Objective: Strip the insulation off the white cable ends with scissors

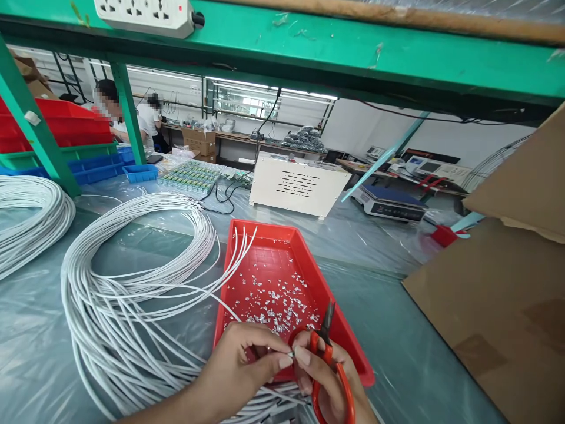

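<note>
In front of me, my left hand (241, 365) is closed in a pinch on the end of a white cable, and its fingertips meet those of my right hand. Orange-handled scissors (345, 391) are hooked in my right hand (329, 371), their dark blades pointing up and away. Thumb and finger of that hand also pinch at the cable tip, which is mostly hidden. Below both hands lies a red tray (265, 232) scattered with small silvery scraps (282, 309). A big coil of white cable (132, 265) lies to the left, several ends resting over the tray's edge.
Another cable coil (39, 224) is at far left. Behind the tray stand a cream metal box (300, 185), green circuit boards (189, 176) and a scale (388, 203). Cardboard (485, 306) borders the right side. A green shelf beam (309, 41) crosses overhead. People (132, 121) sit farther back.
</note>
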`<state>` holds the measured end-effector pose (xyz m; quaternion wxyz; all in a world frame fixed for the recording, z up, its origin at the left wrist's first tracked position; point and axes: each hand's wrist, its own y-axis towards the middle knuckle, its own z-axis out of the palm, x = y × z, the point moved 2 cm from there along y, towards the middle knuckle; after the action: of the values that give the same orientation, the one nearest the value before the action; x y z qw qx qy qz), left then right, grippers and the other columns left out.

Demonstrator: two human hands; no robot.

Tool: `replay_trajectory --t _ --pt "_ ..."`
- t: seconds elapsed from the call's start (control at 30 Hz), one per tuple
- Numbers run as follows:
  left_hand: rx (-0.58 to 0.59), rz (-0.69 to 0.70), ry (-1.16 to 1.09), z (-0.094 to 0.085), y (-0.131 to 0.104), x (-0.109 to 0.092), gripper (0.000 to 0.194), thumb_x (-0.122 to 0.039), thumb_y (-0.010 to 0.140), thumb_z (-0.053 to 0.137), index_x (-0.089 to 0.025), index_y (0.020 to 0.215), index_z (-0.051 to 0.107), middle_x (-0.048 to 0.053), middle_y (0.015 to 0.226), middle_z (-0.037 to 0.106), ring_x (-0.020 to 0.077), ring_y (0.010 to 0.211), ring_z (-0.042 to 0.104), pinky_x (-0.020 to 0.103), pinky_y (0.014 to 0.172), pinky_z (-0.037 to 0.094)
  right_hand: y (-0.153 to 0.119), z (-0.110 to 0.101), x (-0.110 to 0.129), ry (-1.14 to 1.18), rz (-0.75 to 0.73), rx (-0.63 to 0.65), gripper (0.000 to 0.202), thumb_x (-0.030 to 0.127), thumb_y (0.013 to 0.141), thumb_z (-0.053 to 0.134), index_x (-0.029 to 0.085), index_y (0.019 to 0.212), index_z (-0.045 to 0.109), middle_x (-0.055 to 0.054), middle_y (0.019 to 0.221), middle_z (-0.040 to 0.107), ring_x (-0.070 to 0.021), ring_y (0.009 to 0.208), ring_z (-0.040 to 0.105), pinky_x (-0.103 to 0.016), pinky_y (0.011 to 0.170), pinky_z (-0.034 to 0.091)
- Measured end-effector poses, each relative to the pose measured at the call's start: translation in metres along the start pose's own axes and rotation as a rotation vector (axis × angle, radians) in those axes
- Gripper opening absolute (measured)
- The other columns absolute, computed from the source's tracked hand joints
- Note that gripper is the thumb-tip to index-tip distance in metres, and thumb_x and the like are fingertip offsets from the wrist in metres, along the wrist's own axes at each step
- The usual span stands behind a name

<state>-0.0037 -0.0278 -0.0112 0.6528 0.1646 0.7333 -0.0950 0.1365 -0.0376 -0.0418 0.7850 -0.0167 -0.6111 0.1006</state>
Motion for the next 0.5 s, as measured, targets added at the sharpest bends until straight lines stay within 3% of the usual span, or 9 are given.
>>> replay_trajectory --t 0.27,0.5 --pt "0.009 -0.044 -0.064 0.0001 -0.0012 0.0014 0.020 -0.024 0.079 0.057 -0.011 0.074 0.072 0.006 0.065 0.066 0.0133 0.058 0.053 0.021 0.056 0.040 -0.0008 0.0030 0.0081 0.127 0.091 0.073 0.025 0.040 0.069 0.069 0.017 0.066 0.059 0.006 0.045 0.044 -0.0075 0.044 0.035 -0.019 0.048 0.029" --pt "-0.042 -0.072 0.039 0.0013 -0.0016 0.0074 0.025 -0.031 0.078 0.057 -0.010 0.077 0.072 0.008 0.068 0.069 0.0153 0.060 0.055 0.022 0.055 0.040 -0.0012 -0.0004 0.0032 -0.055 -0.056 -0.130 0.031 0.044 0.061 0.073 0.016 0.065 0.060 0.006 0.041 0.044 -0.0081 0.040 0.034 -0.021 0.044 0.024"
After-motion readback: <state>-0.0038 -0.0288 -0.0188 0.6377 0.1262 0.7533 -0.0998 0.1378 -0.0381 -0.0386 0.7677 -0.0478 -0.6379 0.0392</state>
